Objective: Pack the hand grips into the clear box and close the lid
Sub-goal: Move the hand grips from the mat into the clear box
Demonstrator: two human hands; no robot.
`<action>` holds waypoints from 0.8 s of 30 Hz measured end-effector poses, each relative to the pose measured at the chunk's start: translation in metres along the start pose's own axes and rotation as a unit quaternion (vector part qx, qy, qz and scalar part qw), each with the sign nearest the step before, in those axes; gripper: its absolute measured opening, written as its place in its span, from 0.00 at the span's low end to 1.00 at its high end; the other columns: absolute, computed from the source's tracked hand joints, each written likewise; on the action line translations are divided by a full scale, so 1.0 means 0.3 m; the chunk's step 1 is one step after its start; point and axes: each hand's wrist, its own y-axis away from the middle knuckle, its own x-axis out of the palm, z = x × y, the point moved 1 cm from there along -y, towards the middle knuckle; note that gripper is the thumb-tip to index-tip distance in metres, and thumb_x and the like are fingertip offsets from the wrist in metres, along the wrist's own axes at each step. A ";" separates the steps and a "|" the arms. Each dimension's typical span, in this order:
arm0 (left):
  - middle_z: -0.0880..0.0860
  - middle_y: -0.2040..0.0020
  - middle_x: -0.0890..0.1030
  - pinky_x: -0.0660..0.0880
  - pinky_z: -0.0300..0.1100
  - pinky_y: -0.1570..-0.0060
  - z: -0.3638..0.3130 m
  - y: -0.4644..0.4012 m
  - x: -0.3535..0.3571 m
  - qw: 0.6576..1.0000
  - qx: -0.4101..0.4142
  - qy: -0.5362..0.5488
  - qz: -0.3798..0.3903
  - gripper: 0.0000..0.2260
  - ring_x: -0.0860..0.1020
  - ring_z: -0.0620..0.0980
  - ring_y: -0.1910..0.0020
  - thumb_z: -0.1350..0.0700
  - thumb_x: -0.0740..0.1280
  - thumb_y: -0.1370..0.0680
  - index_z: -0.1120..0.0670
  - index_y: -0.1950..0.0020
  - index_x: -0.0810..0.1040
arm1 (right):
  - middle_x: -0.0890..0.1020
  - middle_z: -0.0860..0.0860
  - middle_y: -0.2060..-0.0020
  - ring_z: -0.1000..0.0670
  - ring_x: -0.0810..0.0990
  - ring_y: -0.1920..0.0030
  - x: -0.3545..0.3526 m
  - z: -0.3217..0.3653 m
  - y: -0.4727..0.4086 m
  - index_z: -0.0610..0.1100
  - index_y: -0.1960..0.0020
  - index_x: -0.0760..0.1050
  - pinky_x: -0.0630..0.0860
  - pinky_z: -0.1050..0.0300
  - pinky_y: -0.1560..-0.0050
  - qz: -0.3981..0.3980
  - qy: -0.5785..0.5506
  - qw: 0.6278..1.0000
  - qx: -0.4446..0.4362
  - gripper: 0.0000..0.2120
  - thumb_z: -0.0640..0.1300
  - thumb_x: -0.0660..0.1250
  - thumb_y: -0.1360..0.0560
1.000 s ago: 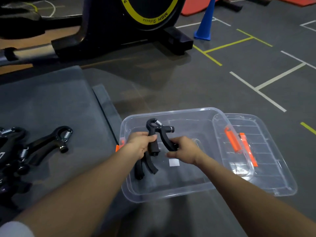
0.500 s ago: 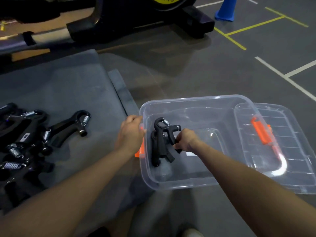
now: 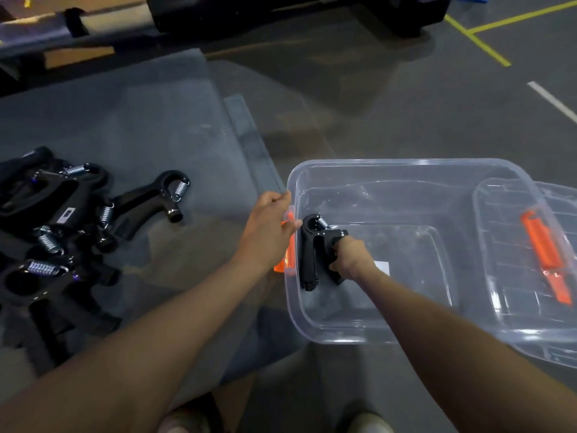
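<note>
A clear plastic box (image 3: 406,165) sits open on the floor. Inside its left end stands a black hand grip (image 3: 309,254), and my right hand (image 3: 351,257) is closed around its right handle. My left hand (image 3: 268,229) rests on the box's left rim beside the orange latch (image 3: 288,254), fingers curled against the wall. The clear lid (image 3: 530,307) with orange clips leans against the box's right side. Several more black hand grips (image 3: 62,220) with steel springs lie in a heap on the grey mat at the left; one (image 3: 153,201) lies apart nearer the box.
The grey mat (image 3: 140,126) spreads left of the box, its edge strip close to the box's left corner. A black exercise machine base (image 3: 281,10) stands at the back. Yellow and white lines mark the floor at the right. My shoes show at the bottom edge.
My left hand let go of the grip and moved to the box's left rim. My right hand lowered the grip against the box's left wall. The camera shifted left and down.
</note>
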 end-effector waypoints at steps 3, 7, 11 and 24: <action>0.57 0.36 0.70 0.63 0.31 0.43 -0.002 0.000 0.000 1.000 0.004 0.006 -0.001 0.22 0.74 0.54 0.40 0.59 0.66 0.23 0.60 0.30 0.68 | 0.77 0.40 0.40 0.43 0.76 0.38 -0.007 -0.001 0.009 0.34 0.34 0.71 0.67 0.77 0.65 0.027 0.008 0.999 -0.045 0.16 0.34 0.58 0.21; 0.56 0.36 0.70 0.63 0.32 0.42 -0.002 0.004 0.002 1.000 -0.006 0.024 0.000 0.23 0.74 0.53 0.40 0.59 0.66 0.23 0.60 0.29 0.67 | 0.80 0.41 0.45 0.43 0.78 0.44 -0.016 -0.019 0.031 0.35 0.41 0.75 0.74 0.63 0.50 0.035 0.021 0.997 -0.060 0.14 0.34 0.61 0.25; 0.56 0.35 0.69 0.62 0.30 0.41 -0.007 0.009 -0.001 0.999 -0.018 0.037 0.006 0.24 0.73 0.52 0.39 0.59 0.65 0.23 0.59 0.27 0.65 | 0.82 0.42 0.50 0.41 0.80 0.45 -0.051 -0.013 0.067 0.39 0.43 0.77 0.73 0.58 0.50 0.008 -0.020 0.997 -0.070 0.13 0.35 0.63 0.27; 0.58 0.39 0.74 0.71 0.43 0.38 0.167 0.121 -0.349 0.994 -0.080 0.017 -0.074 0.17 0.77 0.55 0.43 0.60 0.65 0.24 0.57 0.35 0.74 | 0.84 0.41 0.47 0.43 0.81 0.43 -0.272 0.470 0.222 0.38 0.45 0.80 0.74 0.56 0.42 -0.155 -0.171 0.958 -0.173 0.11 0.39 0.68 0.27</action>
